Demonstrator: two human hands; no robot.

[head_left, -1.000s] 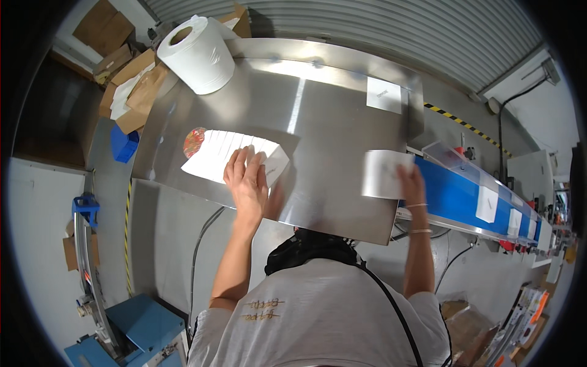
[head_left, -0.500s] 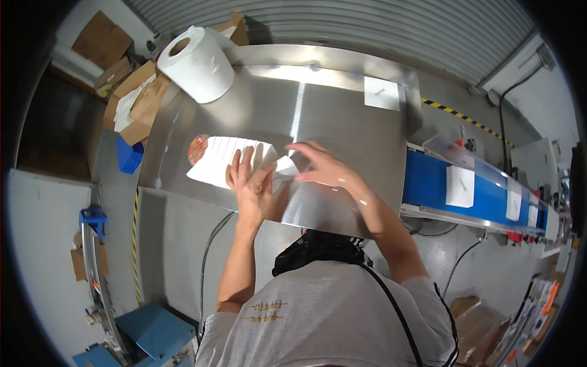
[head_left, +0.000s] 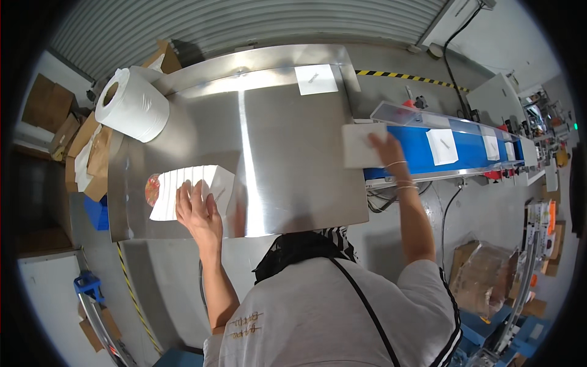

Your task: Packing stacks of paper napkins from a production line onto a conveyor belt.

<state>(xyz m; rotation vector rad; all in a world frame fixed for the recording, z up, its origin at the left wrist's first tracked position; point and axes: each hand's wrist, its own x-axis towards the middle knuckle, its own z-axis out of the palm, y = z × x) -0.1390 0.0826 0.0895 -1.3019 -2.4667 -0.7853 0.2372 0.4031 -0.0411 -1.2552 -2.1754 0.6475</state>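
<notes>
A row of overlapping white flat packets (head_left: 214, 177) leans on the steel table at the left, with a round red patterned piece (head_left: 152, 191) at its left end. Across the row's front lies my left hand (head_left: 199, 211), fingers spread and touching the packets. At the table's right edge, my right hand (head_left: 387, 150) grips the right side of a single white packet (head_left: 361, 145), which overlaps the start of the blue conveyor belt (head_left: 409, 144). Both this hand and its packet are blurred by motion.
Several white packets (head_left: 441, 147) sit spaced along the belt, beside a clear guard rail (head_left: 422, 116). A large white roll (head_left: 137, 109) stands at the table's far left. A white sheet (head_left: 317, 80) lies near the back edge. Open cardboard boxes (head_left: 88, 159) are left of the table.
My right hand has moved from beside the packet row to the belt's start, carrying one packet. My left hand stays on the row. The view has turned toward the right.
</notes>
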